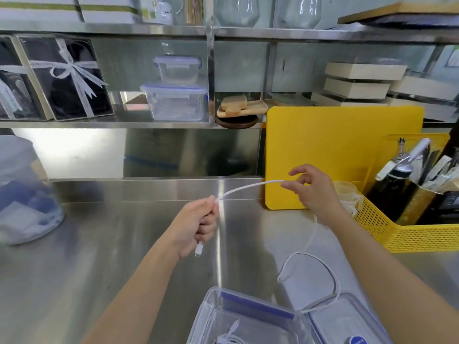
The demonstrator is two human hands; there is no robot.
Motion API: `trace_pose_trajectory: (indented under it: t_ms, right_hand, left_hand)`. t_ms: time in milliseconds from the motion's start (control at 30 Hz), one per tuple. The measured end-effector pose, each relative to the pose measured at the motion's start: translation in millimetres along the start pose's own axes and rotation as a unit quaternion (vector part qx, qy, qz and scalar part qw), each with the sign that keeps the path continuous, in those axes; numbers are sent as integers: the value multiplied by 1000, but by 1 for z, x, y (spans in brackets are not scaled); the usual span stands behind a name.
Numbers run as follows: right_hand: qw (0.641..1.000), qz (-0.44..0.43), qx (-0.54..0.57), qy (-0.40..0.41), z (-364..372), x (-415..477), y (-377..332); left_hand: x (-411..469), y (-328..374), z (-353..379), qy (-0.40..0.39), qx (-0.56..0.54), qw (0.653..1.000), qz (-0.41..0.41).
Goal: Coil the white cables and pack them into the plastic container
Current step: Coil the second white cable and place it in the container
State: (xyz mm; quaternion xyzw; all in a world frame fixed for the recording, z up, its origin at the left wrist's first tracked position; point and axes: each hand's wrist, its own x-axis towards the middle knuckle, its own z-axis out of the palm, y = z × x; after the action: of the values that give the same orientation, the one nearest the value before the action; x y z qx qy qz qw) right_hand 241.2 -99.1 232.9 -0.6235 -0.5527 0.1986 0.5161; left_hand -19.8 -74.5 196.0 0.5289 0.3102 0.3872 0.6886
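White braided cable (248, 188) spans left fist (198, 224) (plug end clamped) to right hand (313, 192), apparently pinching it; slack trails rightward over bench (99, 244).

left hand (198, 223) fisted; right hand (314, 192) pinching, raised

Both hands — left hand (198, 225), right hand (314, 192) — stretch white cable (248, 187).

Commercial kitchen: stainless counter (99, 244), steel shelving (149, 29), cutting board (342, 155).
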Motion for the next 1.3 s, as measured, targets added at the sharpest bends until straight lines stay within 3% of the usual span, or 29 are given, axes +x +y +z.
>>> trace_pose_trajectory:
  t_ms: [100,200,267,333,433,500,567,667,800,967,1100,1200,1300]
  right_hand:
    - [996,-1,84,-39,-1,-8,14]
    - [995,2,90,-41,12,-21,26]
    - [999,-20,26,-21,21,-28,28]
    - [986,-80,-142,-31,27,-33,28]
    - [882,-185,-417,-120,36,-39,14]
    - [824,-217,-475,-221,44,-44,-8]
    - [796,-244,-465,-300,50,-52,-30]
    - [822,-281,-376,-323,55,-62,-55]
    - [875,-313,-292,-226,46,-57,-75]
    - [920,-234,-271,-158,37,-42,-74]
    - [955,-146,-229,-118,23,-26,-59]
    - [989,-112,-91,-39,7,-16,-49]
    - [992,-118,-34,-9,1,-15,-43]
  left_hand:
    - [2,11,-3,45,-122,991,41]
    - [6,21,-3,102,-240,962,79]
    - [8,26,-2,134,-277,947,93]
    - [6,27,1,160,-275,943,102]
    - [3,25,6,182,-217,953,110]
    - [1,25,10,186,-134,967,113]
    - [-1,26,16,171,-44,979,106]
    - [-7,23,27,134,118,981,79]
    - [-12,16,40,33,205,977,51]
    - [-14,22,39,-34,40,998,21]
    - [-19,29,30,-97,23,995,-13]
    - [-25,35,23,-132,-57,990,-2]
    - [-27,39,22,-137,-138,981,1]
